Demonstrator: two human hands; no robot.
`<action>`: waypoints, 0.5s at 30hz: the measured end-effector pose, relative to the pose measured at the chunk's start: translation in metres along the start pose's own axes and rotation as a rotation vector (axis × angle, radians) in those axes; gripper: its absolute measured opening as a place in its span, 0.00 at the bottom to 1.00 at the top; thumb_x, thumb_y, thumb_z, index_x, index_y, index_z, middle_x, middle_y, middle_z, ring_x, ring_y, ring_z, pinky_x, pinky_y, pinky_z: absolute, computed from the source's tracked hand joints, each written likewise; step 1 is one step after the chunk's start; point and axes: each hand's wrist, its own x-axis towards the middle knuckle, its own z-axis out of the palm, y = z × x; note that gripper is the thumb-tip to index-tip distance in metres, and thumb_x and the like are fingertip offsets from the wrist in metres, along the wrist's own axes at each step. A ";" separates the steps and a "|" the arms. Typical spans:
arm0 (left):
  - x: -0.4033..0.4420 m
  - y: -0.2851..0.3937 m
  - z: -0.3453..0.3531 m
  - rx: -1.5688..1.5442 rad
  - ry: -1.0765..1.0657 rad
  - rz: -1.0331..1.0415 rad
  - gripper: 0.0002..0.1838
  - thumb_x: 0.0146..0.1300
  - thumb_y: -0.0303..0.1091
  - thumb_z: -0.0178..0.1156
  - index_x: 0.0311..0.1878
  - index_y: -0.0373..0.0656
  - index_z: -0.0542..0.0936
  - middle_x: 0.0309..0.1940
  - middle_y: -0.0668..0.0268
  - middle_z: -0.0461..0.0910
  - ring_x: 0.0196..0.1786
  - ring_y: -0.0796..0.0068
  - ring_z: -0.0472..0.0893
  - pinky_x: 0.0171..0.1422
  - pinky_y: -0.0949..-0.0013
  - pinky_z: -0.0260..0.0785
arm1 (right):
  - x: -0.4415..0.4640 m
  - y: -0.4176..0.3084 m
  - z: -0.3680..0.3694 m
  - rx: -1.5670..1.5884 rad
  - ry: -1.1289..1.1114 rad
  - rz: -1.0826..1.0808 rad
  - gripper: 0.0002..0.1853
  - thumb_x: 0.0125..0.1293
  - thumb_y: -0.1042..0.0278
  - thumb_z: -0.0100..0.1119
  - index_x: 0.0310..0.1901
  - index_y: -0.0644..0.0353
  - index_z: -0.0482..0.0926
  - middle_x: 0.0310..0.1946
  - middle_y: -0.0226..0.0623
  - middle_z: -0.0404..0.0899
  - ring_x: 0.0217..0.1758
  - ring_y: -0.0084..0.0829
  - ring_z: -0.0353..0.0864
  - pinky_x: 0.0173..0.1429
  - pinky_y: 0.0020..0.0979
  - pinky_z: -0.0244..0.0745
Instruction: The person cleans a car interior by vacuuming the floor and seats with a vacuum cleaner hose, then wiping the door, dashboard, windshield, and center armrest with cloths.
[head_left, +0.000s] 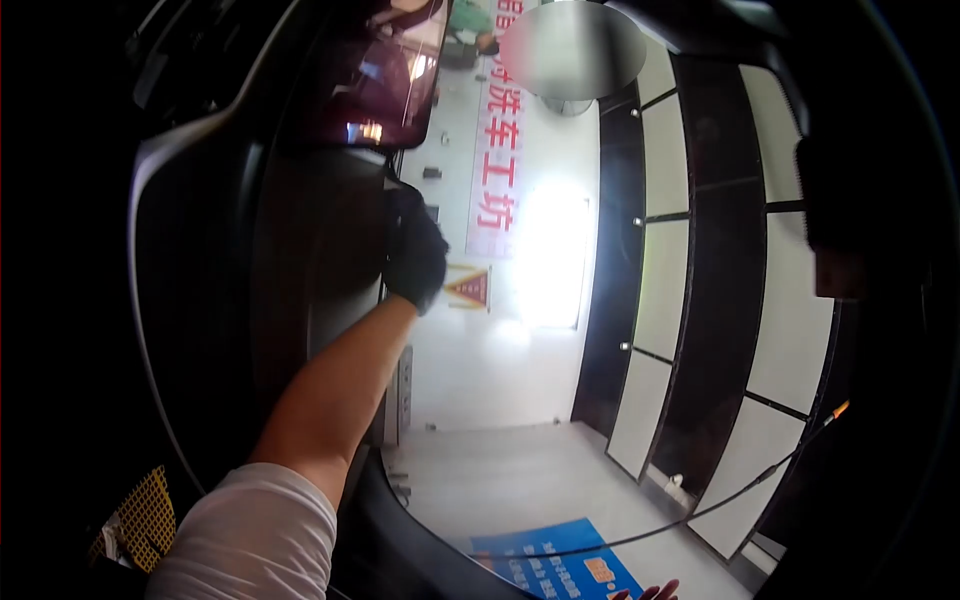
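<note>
The view is turned sideways. My left arm, in a white sleeve, stretches up from the lower left. My left hand (415, 250) looks black, in a dark glove or wrapped in dark cloth. Its fingers are curled against the edge of a dark panel (320, 230), just below a glossy display screen (375, 75). What they hold, if anything, is lost in the dark. At the bottom edge only the reddish fingertips of my right hand (652, 591) show, apart and with nothing visible in them.
Beyond the dark frame is a white wall with a red-lettered banner (496, 140) and a bright light (555, 255). Black and white panels (665, 280) run down the right. A blue sign (565, 560) lies low, crossed by a thin black cable (720, 500). A grey oval (575, 50) hangs above.
</note>
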 end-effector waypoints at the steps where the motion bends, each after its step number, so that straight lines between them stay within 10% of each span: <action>1: 0.006 -0.033 -0.051 0.296 0.003 0.013 0.13 0.68 0.31 0.51 0.53 0.44 0.78 0.45 0.66 0.79 0.51 0.74 0.76 0.67 0.68 0.63 | -0.002 0.004 -0.005 -0.005 -0.025 -0.031 0.43 0.69 0.82 0.44 0.78 0.50 0.33 0.80 0.33 0.22 0.82 0.32 0.39 0.76 0.49 0.50; 4: 0.025 -0.086 -0.172 0.477 0.313 -0.090 0.13 0.67 0.31 0.53 0.54 0.44 0.76 0.42 0.67 0.79 0.47 0.76 0.76 0.60 0.68 0.67 | -0.011 0.010 -0.010 0.064 -0.018 -0.052 0.44 0.66 0.84 0.47 0.78 0.50 0.37 0.80 0.33 0.24 0.82 0.32 0.41 0.76 0.50 0.51; 9: 0.129 -0.089 -0.287 -0.653 1.252 -0.018 0.26 0.58 0.29 0.57 0.63 0.39 0.71 0.48 0.53 0.77 0.51 0.62 0.77 0.45 0.62 0.73 | -0.001 -0.003 0.006 0.293 0.055 -0.012 0.41 0.65 0.87 0.45 0.78 0.51 0.44 0.80 0.33 0.26 0.81 0.31 0.44 0.76 0.51 0.52; 15: 0.135 -0.099 -0.251 -1.091 1.089 0.149 0.24 0.61 0.29 0.55 0.62 0.35 0.72 0.50 0.49 0.76 0.54 0.57 0.76 0.52 0.59 0.71 | -0.006 0.001 0.007 0.496 0.169 -0.029 0.36 0.68 0.84 0.42 0.77 0.54 0.47 0.80 0.33 0.30 0.81 0.34 0.43 0.78 0.53 0.50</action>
